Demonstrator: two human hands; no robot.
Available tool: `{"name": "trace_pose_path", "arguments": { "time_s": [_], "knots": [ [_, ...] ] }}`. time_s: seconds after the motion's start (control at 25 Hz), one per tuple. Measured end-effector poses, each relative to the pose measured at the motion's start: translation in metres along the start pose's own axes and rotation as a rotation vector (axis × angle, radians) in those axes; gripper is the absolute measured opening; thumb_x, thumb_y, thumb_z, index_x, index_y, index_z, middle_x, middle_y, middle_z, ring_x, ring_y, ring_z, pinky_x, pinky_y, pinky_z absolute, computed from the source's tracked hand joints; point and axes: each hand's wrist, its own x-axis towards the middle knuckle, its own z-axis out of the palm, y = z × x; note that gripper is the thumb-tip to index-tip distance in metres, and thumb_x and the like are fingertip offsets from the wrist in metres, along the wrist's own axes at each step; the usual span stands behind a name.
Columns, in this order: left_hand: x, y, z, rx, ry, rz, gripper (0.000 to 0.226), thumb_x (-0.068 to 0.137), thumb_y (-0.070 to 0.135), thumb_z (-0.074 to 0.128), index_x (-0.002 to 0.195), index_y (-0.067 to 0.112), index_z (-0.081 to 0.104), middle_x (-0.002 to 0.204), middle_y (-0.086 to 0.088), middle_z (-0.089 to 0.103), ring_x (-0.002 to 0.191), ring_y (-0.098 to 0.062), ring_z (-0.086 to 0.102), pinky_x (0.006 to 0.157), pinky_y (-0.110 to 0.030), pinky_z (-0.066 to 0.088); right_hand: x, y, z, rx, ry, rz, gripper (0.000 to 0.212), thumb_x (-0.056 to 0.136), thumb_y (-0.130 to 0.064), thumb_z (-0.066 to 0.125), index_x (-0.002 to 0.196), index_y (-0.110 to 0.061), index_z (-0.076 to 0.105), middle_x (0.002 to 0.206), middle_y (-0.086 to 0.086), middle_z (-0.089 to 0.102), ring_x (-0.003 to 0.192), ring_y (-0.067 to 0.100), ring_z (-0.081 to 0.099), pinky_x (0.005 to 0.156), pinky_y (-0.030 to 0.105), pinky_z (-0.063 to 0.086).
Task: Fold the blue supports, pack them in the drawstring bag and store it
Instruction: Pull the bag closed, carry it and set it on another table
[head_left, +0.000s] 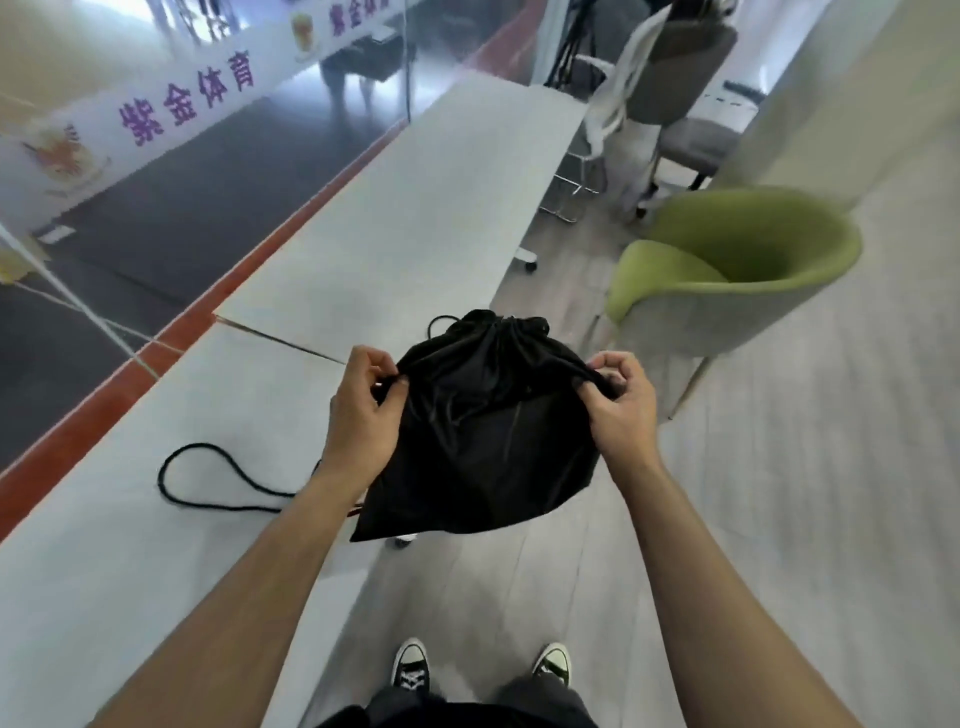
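Note:
I hold a black drawstring bag (483, 426) in the air over the near edge of a long white table (395, 223). My left hand (361, 410) pinches the bag's left side and my right hand (621, 402) pinches its right side. The bag's mouth, at the far end, is cinched and gathered. A black cord (218, 480) from the bag loops across the table at my left. No blue supports are visible; the bag's inside is hidden.
A green tub chair (737, 270) stands just right of the table. Grey office chairs (670, 104) sit further back. A glass wall with a banner runs along the table's left side. My feet stand on grey floor beneath.

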Motion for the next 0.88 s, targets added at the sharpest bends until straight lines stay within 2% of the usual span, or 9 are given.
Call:
{"name": "trace_pose_path", "arguments": {
  "time_s": [0.12,0.24,0.4,0.64,0.8,0.88],
  "knots": [
    [-0.021,0.030,0.067,0.015,-0.126,0.069,0.021,0.094,0.014,0.064,0.093,0.019,0.044,0.078,0.006,0.054,0.065,-0.012,0.049,0.065,-0.023,0.042,-0.027,0.016,-0.085,0.061,0.167,0.049,0.024,0.086,-0.003,0.071,0.085,-0.025,0.062,0.072,0.002,0.064,0.067,0.011,0.056,0.065,0.027,0.047],
    [-0.051,0.065,0.136,0.052,-0.250,0.190,0.021,0.094,0.010,0.063,0.086,0.020,0.045,0.074,0.006,0.052,0.064,-0.011,0.048,0.065,-0.026,0.042,-0.055,0.032,-0.170,0.121,0.322,0.074,0.023,0.087,0.000,0.069,0.086,-0.022,0.062,0.075,0.005,0.066,0.067,0.011,0.058,0.064,0.026,0.047],
    [-0.110,0.114,0.244,0.020,-0.441,0.363,0.025,0.093,0.001,0.055,0.088,0.024,0.062,0.090,0.010,0.066,0.089,-0.011,0.063,0.084,-0.028,0.048,-0.088,0.053,-0.296,0.184,0.476,0.096,0.017,0.087,-0.002,0.067,0.090,-0.018,0.063,0.079,0.007,0.066,0.069,0.014,0.058,0.064,0.027,0.048],
    [-0.196,0.175,0.390,0.004,-0.536,0.368,0.026,0.100,0.008,0.051,0.106,0.028,0.066,0.103,0.019,0.068,0.100,0.001,0.062,0.086,-0.009,0.044,-0.108,0.086,-0.460,0.182,0.559,0.075,0.018,0.088,-0.001,0.067,0.089,-0.019,0.068,0.080,0.005,0.068,0.072,0.013,0.061,0.068,0.026,0.050],
    [-0.228,0.202,0.475,0.027,-0.606,0.383,0.029,0.099,0.006,0.050,0.111,0.028,0.065,0.107,0.019,0.066,0.104,0.001,0.061,0.091,-0.016,0.046,-0.104,0.104,-0.542,0.212,0.652,0.095,0.019,0.088,0.000,0.067,0.087,-0.019,0.068,0.077,0.002,0.067,0.070,0.012,0.060,0.065,0.021,0.050],
    [-0.237,0.216,0.519,0.038,-0.651,0.392,0.031,0.099,0.004,0.049,0.112,0.027,0.064,0.108,0.021,0.065,0.105,0.004,0.059,0.091,-0.015,0.044,-0.095,0.115,-0.578,0.251,0.694,0.122,0.018,0.089,-0.001,0.066,0.088,-0.019,0.068,0.076,0.004,0.065,0.068,0.011,0.058,0.062,0.020,0.049]
  ]
}}
